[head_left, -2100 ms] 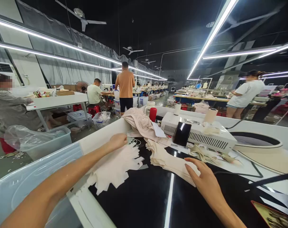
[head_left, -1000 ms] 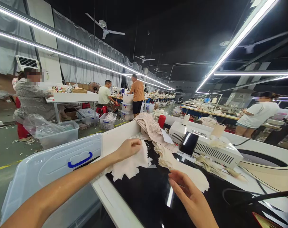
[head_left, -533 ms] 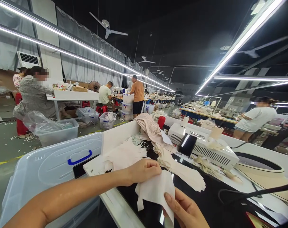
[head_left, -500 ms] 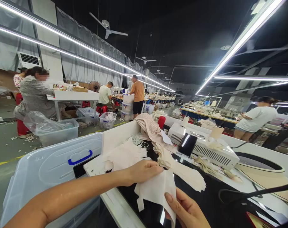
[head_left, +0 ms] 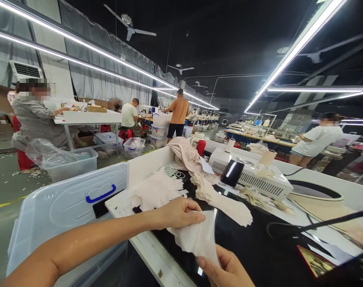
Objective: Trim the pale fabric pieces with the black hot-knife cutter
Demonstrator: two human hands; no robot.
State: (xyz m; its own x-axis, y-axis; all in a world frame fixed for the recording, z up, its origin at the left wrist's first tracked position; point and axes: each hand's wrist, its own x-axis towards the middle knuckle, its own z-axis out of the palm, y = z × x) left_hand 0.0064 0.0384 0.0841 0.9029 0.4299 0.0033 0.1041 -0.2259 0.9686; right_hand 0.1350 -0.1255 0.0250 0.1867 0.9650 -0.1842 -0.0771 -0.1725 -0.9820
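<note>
Pale cloth (head_left: 196, 237), thin and creased, held between both hands over the near left part of the black top (head_left: 253, 247). Whether its lower edge touches the top, cannot tell.

Left hand (head_left: 181, 211): thumb and fingers closed together, pinching the upper edge. Right hand (head_left: 226, 267): thumb on the near face, fingers behind, gripping the lower right end.

Step in hand, by my reading: handling a single piece, drawing it out flat between two grips. Next move seems to call for a light, even pull and both pinches kept; fabric looks soft, likely to crease or slip if one side lets go.

Counts. Piece in hands: one, layers not countable. Piles of cut pieces: two, left pile (head_left: 157, 189) and right pile (head_left: 223, 199), a strip of black between; sheets too many to number. Red cone (head_left: 201, 147): one. Pale cones (head_left: 267, 158) on the white box (head_left: 250, 175): two. Dark slabs, phone-like: two, one leaning at the box (head_left: 232, 173), one on the bin lid. Tin (head_left: 316, 261): one. Blue handle (head_left: 100, 194): one. Co-workers (head_left: 179, 111): at least five.
</note>
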